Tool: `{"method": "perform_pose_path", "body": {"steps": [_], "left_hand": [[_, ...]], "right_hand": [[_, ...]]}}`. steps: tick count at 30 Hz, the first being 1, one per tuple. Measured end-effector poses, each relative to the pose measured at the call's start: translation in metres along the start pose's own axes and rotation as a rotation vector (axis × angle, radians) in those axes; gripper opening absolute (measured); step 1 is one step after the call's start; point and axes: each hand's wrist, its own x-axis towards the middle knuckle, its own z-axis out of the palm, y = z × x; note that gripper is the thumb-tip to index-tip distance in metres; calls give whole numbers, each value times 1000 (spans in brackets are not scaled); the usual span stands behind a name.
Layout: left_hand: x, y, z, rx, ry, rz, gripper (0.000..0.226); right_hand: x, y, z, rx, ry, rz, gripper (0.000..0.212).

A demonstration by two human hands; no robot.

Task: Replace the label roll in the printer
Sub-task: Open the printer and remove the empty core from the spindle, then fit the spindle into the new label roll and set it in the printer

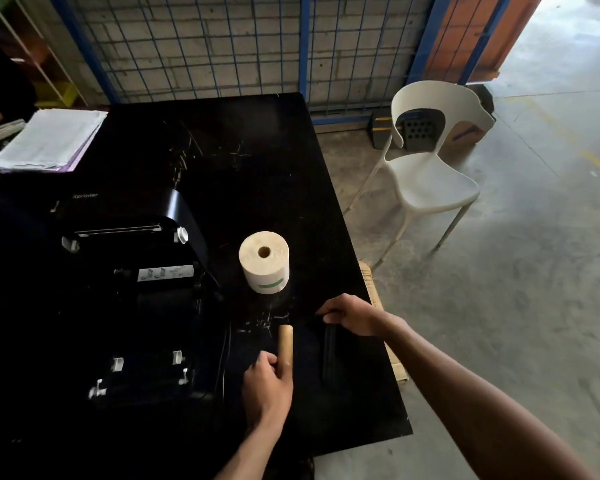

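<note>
A full label roll [264,266] stands on end on a black table [257,140], its pale paper wound tightly around a small hollow core that faces up, with a green stripe low on its side. It sits just to the right of the open printer [132,292] and beyond both hands, touching neither. It looks dense and fairly heavy for its size, firm under pressure, with a smooth outer wrap that could slip or start to unwind; a good hold would probably be around its curved side with the fingers wide, or by the two flat ends. Nearer the viewer, the left hand [269,386] pinches the lower end of an empty cardboard core [285,348], a light, stiff brown tube lying on the table and easy to crush if squeezed hard. The right hand [352,315] curls its fingers over the top of a dark spindle [330,351], hard to make out against the table; whether they fully close on it cannot be told. The printer's lid is raised and its roll bay looks empty. A stack of papers [47,140] lies at the table's far left corner, and a white chair [430,161] stands on the concrete floor to the right.
</note>
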Motion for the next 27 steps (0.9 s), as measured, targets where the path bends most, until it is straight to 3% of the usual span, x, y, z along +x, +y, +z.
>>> {"method": "perform_pose_path", "body": {"steps": [10, 18, 27], "left_hand": [[16, 14, 6, 73, -48, -113, 21], [18, 19, 6, 95, -46, -130, 21], [23, 19, 6, 95, -14, -99, 18]], "right_hand": [[26, 4, 40, -87, 199, -59, 29], [24, 8, 39, -49, 198, -84, 36], [23, 7, 33, 64, 222, -89, 26]]}}
